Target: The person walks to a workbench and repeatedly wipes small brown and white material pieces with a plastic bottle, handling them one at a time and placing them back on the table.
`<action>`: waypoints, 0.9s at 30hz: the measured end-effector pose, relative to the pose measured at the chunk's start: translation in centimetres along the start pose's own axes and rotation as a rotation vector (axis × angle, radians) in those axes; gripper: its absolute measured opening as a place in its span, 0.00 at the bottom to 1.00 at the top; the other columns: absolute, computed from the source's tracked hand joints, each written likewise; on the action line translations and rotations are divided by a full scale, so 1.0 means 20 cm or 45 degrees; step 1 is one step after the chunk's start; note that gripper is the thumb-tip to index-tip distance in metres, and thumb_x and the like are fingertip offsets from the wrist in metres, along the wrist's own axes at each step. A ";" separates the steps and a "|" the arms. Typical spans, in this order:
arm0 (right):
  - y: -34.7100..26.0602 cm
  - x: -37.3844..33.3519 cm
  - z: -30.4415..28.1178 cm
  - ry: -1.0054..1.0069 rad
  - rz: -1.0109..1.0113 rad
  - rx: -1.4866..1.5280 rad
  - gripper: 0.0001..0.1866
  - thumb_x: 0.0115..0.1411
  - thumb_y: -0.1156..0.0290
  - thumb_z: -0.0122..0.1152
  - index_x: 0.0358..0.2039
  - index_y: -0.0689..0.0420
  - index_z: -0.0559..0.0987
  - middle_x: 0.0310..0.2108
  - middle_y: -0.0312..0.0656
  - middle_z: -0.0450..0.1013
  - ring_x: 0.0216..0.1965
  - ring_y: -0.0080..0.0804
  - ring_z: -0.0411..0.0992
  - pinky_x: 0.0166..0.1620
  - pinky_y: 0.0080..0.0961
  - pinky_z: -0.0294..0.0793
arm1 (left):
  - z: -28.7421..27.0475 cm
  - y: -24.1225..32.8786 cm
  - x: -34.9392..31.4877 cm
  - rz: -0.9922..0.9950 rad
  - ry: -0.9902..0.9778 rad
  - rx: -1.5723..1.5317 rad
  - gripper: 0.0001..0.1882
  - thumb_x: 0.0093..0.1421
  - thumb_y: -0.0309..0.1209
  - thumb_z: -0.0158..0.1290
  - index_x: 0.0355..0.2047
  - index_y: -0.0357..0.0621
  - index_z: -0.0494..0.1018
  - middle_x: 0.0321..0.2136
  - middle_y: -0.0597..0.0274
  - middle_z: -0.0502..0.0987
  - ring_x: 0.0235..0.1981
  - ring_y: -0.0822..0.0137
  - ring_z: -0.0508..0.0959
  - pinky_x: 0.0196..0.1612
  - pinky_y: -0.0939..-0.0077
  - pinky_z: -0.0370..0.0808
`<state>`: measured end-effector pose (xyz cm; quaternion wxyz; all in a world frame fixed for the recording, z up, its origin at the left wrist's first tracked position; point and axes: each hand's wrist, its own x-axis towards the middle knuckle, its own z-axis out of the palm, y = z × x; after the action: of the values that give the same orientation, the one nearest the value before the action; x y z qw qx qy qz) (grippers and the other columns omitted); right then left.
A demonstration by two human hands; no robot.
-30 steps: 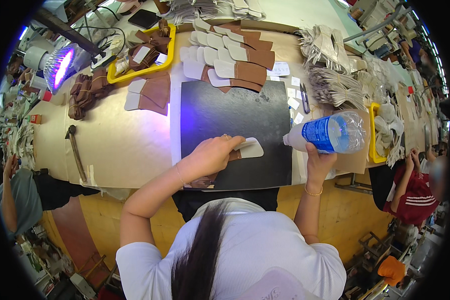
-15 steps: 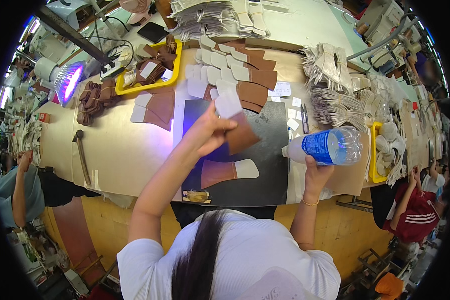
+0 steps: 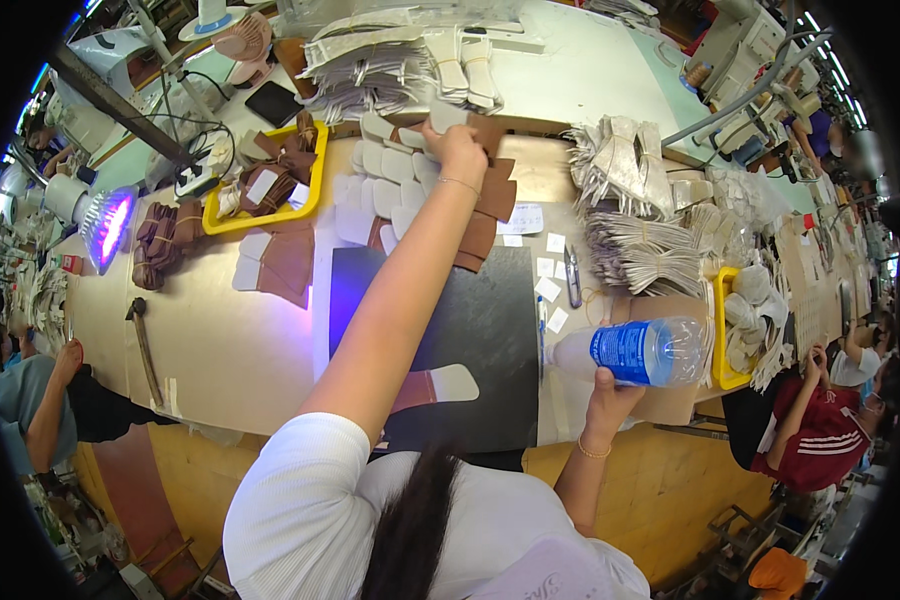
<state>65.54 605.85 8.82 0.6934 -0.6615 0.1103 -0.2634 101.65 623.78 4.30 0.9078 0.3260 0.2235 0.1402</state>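
Note:
My left hand [image 3: 457,152] is stretched out to the far side of the table. Its fingers are closed on a brown and pale grey leather piece [image 3: 487,132], partly covered by the hand, at the top of rows of overlapping similar pieces [image 3: 394,166]. In my right hand [image 3: 610,398] is a clear plastic bottle [image 3: 676,350] with a blue label, lying nearly level with its narrow end pointing left. Another two-coloured leather piece [image 3: 457,383] lies on the black board [image 3: 495,330] in front of me, its brown end partly hidden by my left arm.
A yellow tray [image 3: 315,185] of brown pieces, a glowing lamp [image 3: 108,225] and a hammer [image 3: 144,350] are on the left. Pale bundled strips [image 3: 630,250], small white cards [image 3: 547,289] and another yellow tray [image 3: 720,330] stand right. Other people sit at both sides.
My left hand has carried the leather piece from above the black board away to the far rows. My right hand still holds the bottle. The whole view has shifted slightly.

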 end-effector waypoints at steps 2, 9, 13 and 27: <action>-0.02 0.00 0.01 0.052 -0.001 0.011 0.48 0.47 0.57 0.77 0.60 0.68 0.60 0.52 0.55 0.70 0.54 0.43 0.71 0.57 0.35 0.70 | 0.03 0.01 0.02 0.149 0.002 0.137 0.36 0.48 0.09 0.45 0.59 0.46 0.55 0.53 0.52 0.63 0.55 0.57 0.65 0.53 0.64 0.68; 0.03 0.04 0.01 0.037 -0.027 0.021 0.44 0.47 0.61 0.78 0.58 0.67 0.63 0.53 0.51 0.69 0.54 0.39 0.70 0.57 0.34 0.69 | -0.01 0.36 0.05 0.784 -0.084 0.430 0.34 0.53 0.16 0.47 0.62 0.39 0.54 0.60 0.47 0.60 0.62 0.57 0.61 0.64 0.68 0.55; 0.03 0.01 0.12 -0.095 -0.030 0.096 0.43 0.47 0.64 0.78 0.58 0.66 0.64 0.54 0.50 0.69 0.55 0.38 0.69 0.58 0.34 0.67 | -0.19 0.66 -0.21 0.941 -0.512 0.595 0.30 0.54 0.18 0.50 0.59 0.41 0.60 0.56 0.51 0.66 0.60 0.58 0.65 0.62 0.66 0.59; 0.02 -0.41 0.45 -0.913 -0.129 -0.393 0.25 0.50 0.77 0.65 0.51 0.63 0.76 0.49 0.49 0.76 0.46 0.39 0.78 0.49 0.25 0.76 | -1.35 0.86 -1.39 0.809 -1.563 2.153 0.22 0.57 0.36 0.56 0.52 0.46 0.72 0.60 0.57 0.66 0.63 0.59 0.63 0.65 0.57 0.57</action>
<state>63.27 617.84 7.67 0.5664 -0.8127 -0.1334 -0.0296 62.40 639.79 5.76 0.2694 0.9017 -0.3377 -0.0172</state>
